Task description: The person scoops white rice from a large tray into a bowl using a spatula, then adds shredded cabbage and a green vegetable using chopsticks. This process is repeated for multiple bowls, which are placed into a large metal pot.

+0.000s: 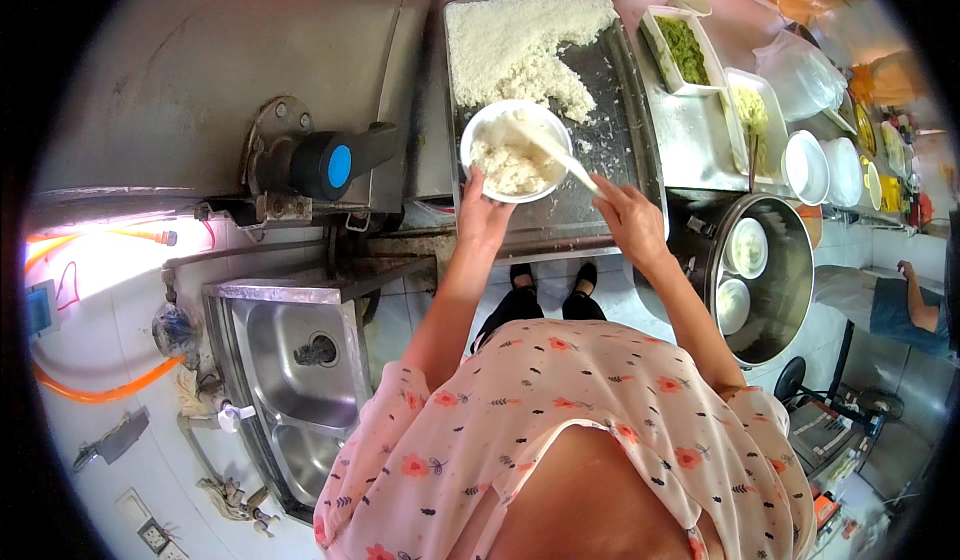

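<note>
My left hand (484,212) grips a white bowl (517,198) by its near left rim, holding it over the front of a dark metal tray (625,160). Some cooked rice (512,167) lies inside the bowl. In my right hand (632,222) is the handle of a pale rice paddle (565,156), its blade tilted down into the bowl. A thick layer of white rice (515,45) covers the back and left of the tray, with loose grains scattered on the bare metal to the right.
Right of the tray stand a container of chopped greens (685,52), another of pale shreds (750,110) and stacked white bowls (806,167). A large steel pot (790,290) holding bowls sits below them. At left are a steel cabinet's blue-capped latch (338,166) and a sink (290,360). Another person (905,305) is far right.
</note>
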`<control>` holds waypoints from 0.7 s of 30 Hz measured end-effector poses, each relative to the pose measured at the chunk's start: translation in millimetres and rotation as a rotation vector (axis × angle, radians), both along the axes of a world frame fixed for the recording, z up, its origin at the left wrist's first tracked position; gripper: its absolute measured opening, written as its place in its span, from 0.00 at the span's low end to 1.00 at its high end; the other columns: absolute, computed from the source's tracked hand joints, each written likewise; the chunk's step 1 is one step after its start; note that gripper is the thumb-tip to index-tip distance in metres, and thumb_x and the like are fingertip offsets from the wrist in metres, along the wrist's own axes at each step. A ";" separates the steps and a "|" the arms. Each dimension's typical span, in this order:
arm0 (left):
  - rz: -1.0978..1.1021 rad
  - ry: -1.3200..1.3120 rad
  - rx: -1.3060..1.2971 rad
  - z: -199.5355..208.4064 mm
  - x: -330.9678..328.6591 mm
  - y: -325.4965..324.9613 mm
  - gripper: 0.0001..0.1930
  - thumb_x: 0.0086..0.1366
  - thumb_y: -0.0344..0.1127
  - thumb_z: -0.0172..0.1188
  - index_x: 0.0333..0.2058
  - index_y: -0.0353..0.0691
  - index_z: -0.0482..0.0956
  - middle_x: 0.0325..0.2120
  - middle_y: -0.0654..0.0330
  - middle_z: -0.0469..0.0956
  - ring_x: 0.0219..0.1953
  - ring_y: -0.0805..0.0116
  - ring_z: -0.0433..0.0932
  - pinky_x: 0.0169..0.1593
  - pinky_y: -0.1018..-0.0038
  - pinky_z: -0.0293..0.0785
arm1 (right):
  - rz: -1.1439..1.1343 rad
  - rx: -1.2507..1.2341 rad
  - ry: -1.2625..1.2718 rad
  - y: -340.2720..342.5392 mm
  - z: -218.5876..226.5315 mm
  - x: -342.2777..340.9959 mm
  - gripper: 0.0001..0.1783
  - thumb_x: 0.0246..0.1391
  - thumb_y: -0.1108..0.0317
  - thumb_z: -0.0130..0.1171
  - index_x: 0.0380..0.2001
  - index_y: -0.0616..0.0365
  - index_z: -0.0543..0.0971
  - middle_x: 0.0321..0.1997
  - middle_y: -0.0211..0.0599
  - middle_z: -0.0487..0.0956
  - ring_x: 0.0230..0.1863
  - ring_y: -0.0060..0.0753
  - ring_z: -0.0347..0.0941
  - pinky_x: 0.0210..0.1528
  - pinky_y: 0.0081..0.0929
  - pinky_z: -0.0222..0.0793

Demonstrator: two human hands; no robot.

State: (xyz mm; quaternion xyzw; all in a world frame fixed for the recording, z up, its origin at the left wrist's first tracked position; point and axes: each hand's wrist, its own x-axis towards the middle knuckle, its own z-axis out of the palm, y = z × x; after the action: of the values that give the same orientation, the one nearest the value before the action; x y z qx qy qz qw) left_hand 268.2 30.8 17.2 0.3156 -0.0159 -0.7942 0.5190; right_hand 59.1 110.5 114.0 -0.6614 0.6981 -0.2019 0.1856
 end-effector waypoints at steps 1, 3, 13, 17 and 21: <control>-0.016 0.011 0.010 -3.1 -3.7 -2.4 0.26 0.66 0.49 0.41 0.57 0.41 0.55 0.57 0.55 0.59 0.59 0.57 0.57 0.60 0.53 0.54 | -0.031 -0.034 -0.028 3.8 1.2 0.3 0.18 0.53 0.64 0.52 0.48 0.51 0.73 0.24 0.44 0.72 0.24 0.46 0.69 0.28 0.35 0.65; -0.047 0.031 0.029 -8.8 -8.8 -5.0 0.26 0.65 0.49 0.42 0.57 0.41 0.55 0.56 0.55 0.59 0.59 0.57 0.57 0.60 0.53 0.54 | -0.092 -0.102 -0.085 9.2 3.0 0.6 0.18 0.52 0.65 0.52 0.48 0.48 0.74 0.26 0.43 0.75 0.22 0.45 0.72 0.25 0.37 0.66; -0.136 0.086 0.001 -25.6 -16.7 7.3 0.26 0.63 0.49 0.49 0.56 0.45 0.58 0.54 0.58 0.61 0.57 0.59 0.58 0.58 0.53 0.57 | 0.079 0.025 0.010 51.4 19.7 -3.7 0.17 0.47 0.67 0.56 0.44 0.49 0.76 0.24 0.43 0.75 0.24 0.47 0.72 0.25 0.37 0.68; -0.121 0.077 0.036 -19.6 -13.6 10.4 0.27 0.64 0.50 0.43 0.58 0.43 0.54 0.57 0.55 0.57 0.59 0.57 0.56 0.59 0.52 0.55 | -0.041 0.034 -0.191 61.2 17.8 -18.3 0.17 0.51 0.63 0.55 0.45 0.53 0.75 0.25 0.42 0.76 0.21 0.36 0.71 0.25 0.30 0.67; -0.105 0.075 -0.019 -8.6 -8.2 8.2 0.28 0.65 0.50 0.41 0.59 0.43 0.52 0.58 0.54 0.56 0.60 0.56 0.55 0.60 0.52 0.54 | -0.421 0.175 -0.452 48.5 10.8 -24.4 0.19 0.56 0.59 0.49 0.46 0.58 0.74 0.22 0.41 0.74 0.21 0.26 0.66 0.26 0.25 0.63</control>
State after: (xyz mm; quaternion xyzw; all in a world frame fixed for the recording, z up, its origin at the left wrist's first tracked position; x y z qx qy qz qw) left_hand 260.0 39.0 8.6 0.2795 -0.0208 -0.8314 0.4798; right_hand 34.6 159.0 124.8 -0.4224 0.7754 -0.3171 0.3461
